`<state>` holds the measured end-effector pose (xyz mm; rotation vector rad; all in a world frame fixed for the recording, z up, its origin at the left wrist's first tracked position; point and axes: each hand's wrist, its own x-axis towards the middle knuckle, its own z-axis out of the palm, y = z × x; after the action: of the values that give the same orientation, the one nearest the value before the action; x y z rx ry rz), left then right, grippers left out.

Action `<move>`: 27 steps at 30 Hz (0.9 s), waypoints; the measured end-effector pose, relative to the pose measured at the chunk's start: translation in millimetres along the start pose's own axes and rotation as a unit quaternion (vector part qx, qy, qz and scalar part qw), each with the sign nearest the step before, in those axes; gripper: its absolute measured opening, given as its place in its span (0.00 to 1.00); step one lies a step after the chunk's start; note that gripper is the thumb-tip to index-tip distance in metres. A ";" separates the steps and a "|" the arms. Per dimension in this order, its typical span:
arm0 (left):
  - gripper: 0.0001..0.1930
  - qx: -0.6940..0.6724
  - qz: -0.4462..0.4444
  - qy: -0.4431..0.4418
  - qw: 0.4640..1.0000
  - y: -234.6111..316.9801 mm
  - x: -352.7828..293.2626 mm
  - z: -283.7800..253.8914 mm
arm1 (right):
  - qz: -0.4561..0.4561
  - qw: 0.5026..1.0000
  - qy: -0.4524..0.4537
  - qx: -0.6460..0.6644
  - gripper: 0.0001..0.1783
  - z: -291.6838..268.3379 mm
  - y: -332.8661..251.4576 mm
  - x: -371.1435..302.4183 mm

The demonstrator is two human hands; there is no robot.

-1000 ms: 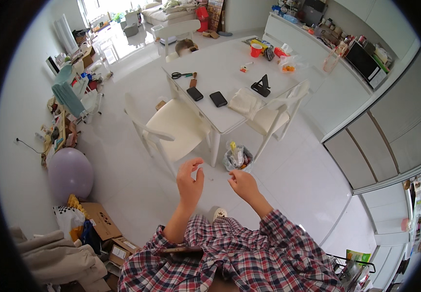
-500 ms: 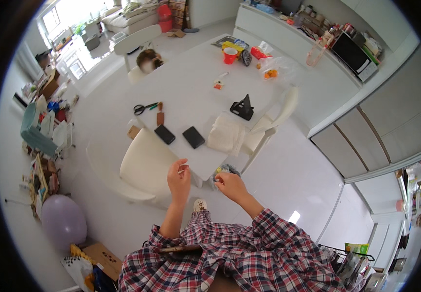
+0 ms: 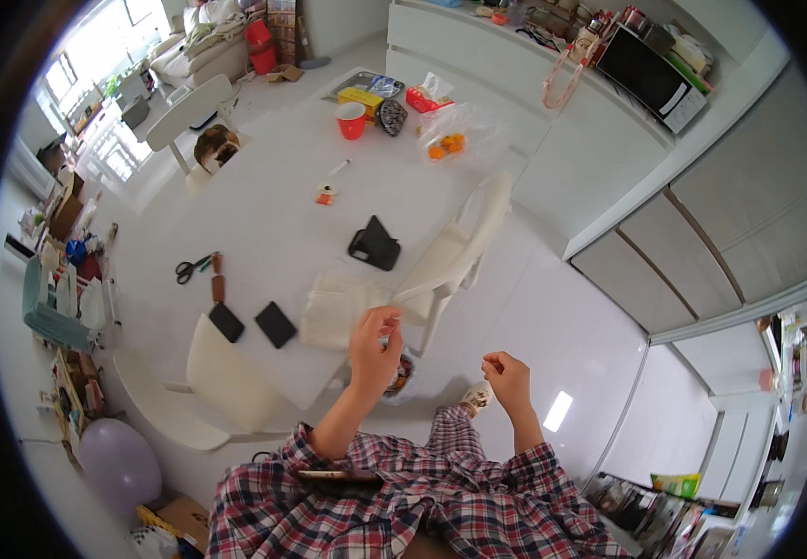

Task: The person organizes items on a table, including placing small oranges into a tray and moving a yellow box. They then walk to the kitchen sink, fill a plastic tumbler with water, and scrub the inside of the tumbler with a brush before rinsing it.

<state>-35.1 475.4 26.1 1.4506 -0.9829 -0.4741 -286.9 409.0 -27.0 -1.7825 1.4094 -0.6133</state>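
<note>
Left grip (image 3: 377, 345), right grip (image 3: 507, 376): fingers curled, cannot tell whether anything is held; bin (image 3: 404, 377) partly hidden behind left grip; beyond left grip, cloth (image 3: 336, 307) on bench (image 3: 268, 219); chair (image 3: 471, 246) beyond both, obstructing bench's side

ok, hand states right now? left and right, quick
Left hand: partly open, loosely curled, nothing visible in it.
Right hand: curled nearly closed, nothing visible in it; inside of the palm hidden.
</note>
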 end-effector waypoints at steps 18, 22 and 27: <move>0.12 0.084 0.005 0.129 0.988 -5.1 167.8 273.9 | -0.051 0.995 -0.044 0.079 0.07 -229.4 46.8 243.1; 0.08 0.117 -0.005 0.163 0.980 -36.3 210.3 267.4 | -0.217 0.967 -0.132 0.032 0.06 -187.1 -6.1 311.0; 0.07 0.143 0.000 0.192 0.971 -89.6 301.2 273.2 | -0.400 0.900 -0.174 -0.022 0.06 -127.4 -72.0 419.2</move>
<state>-58.0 62.4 -21.9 1.7197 -0.7586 -0.0424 -227.1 -20.3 69.1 -2.3552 0.4079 -0.6180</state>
